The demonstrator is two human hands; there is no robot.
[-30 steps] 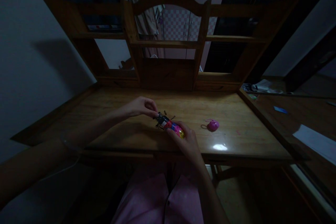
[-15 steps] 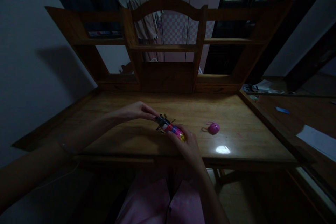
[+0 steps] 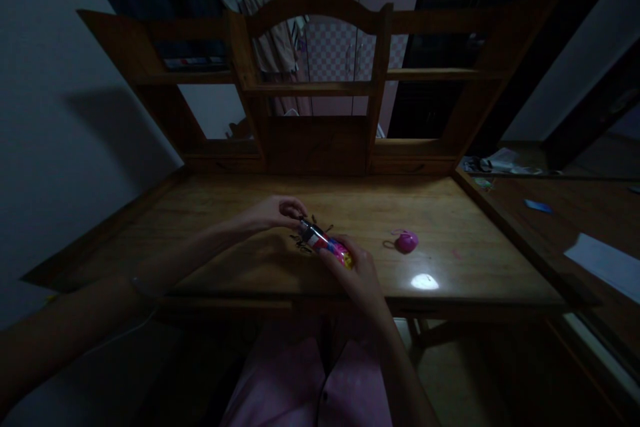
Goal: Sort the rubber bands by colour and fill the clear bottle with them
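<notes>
A small pink, red and yellow cylinder-shaped thing (image 3: pixel 327 247) with thin dark strands at its far end is held just above the wooden desk (image 3: pixel 210 213). My right hand (image 3: pixel 357 270) is closed around its near end. My left hand (image 3: pixel 277 211) pinches its dark far tip with fingers pressed together. A small round pink object (image 3: pixel 405 241) with a loop lies on the desk to the right, apart from both hands.
A wooden hutch with shelves (image 3: pixel 320 87) rises at the desk's back edge. A darker side table (image 3: pixel 575 227) at the right carries papers (image 3: pixel 603 265) and a blue card (image 3: pixel 537 205). Clothes hang behind the hutch. The room is dim.
Both hands stay on the colourful thing; my left fingers have shifted slightly at its tip. The view has shifted a little.
</notes>
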